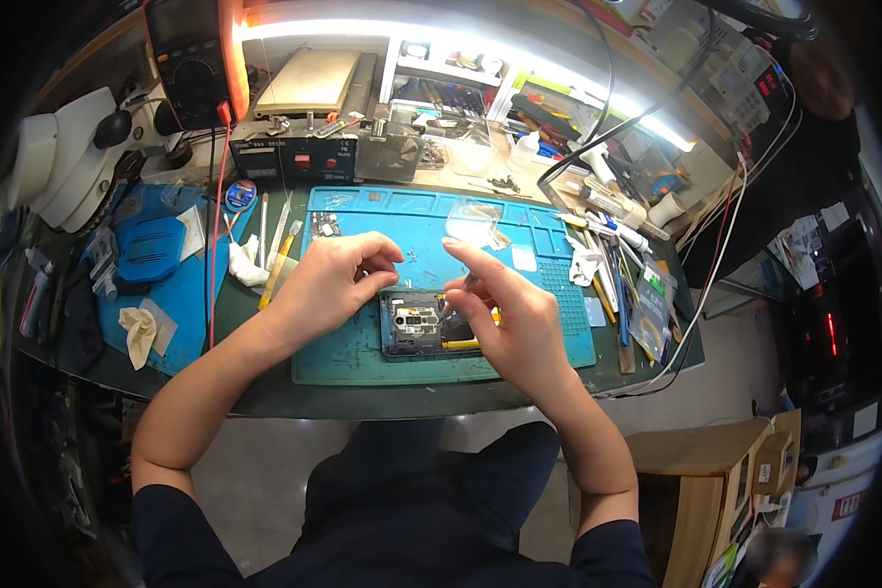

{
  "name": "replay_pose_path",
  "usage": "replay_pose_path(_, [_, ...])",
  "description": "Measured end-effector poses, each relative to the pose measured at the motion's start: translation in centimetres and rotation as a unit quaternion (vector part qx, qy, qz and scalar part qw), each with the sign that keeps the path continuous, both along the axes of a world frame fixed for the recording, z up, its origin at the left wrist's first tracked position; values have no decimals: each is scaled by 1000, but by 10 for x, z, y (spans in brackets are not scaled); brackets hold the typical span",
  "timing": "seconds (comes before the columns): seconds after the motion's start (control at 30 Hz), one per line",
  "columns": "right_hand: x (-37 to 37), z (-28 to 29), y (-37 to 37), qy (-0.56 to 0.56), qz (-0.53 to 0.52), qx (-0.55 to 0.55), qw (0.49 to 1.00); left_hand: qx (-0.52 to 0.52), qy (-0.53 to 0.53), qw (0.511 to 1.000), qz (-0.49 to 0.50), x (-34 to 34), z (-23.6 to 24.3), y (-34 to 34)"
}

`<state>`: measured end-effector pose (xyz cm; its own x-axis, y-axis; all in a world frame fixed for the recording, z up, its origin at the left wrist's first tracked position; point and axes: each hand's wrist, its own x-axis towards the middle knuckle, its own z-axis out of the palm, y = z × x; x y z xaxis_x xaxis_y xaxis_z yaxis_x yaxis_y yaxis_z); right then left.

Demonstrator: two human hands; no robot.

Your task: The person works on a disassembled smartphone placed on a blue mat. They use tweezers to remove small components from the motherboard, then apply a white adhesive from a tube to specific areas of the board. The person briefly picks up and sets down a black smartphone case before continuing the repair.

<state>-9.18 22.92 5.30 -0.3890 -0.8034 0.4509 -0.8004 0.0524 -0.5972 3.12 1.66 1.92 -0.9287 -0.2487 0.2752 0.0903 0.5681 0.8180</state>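
Note:
An opened phone (pixel 416 326) lies back up on the blue work mat (pixel 348 365), its dark inner frame, camera plate and a yellow strip showing. My right hand (pixel 514 316) is over the phone's right part, thumb and forefinger closed on a thin grey tool (pixel 470 281). The tool's tip points down toward the phone; fingers hide most of it, so its exact kind is unclear. By the phone's upper left corner hovers my left hand (pixel 335 279), fingers bent, thumb and forefinger slightly apart with nothing visible between them. Tiny parts (pixel 411 259) are scattered on the mat beyond the phone.
Behind the mat stands a black power unit (pixel 299 159). A multimeter (pixel 191 69) hangs at upper left, near a white microscope (pixel 73 157). Left lie a blue box (pixel 152 247) and solder spool (pixel 240 195). Pens and tools (pixel 612 279) crowd the right; a white cable (pixel 720 250) droops there.

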Motion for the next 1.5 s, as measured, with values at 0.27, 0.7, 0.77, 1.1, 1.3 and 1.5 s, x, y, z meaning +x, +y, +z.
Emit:
replay_pose_path(0.27, [-1,1,1,-2,16,10,1000,11,-14,1000,-18,5,2,4])
replay_pose_path(0.7, [-3,-3,-1,8,14,-9,1000,-32,-18,999,-18,4,0,4])
replay_pose_path(0.77, [-4,-3,0,11,13,-6,1000,-38,-16,999,-19,4,0,5])
replay_pose_path(1.1, [-8,3,-4,-3,2,-150,989,-3,73,996,-49,1,1,14])
replay_pose_path(1.3, [-7,-4,-14,21,24,-152,988,5,70,997,-29,2,3,15])
replay_pose_path(1.5, [-5,-3,-18,-16,23,-183,983,2,82,996,-19,4,5,12])
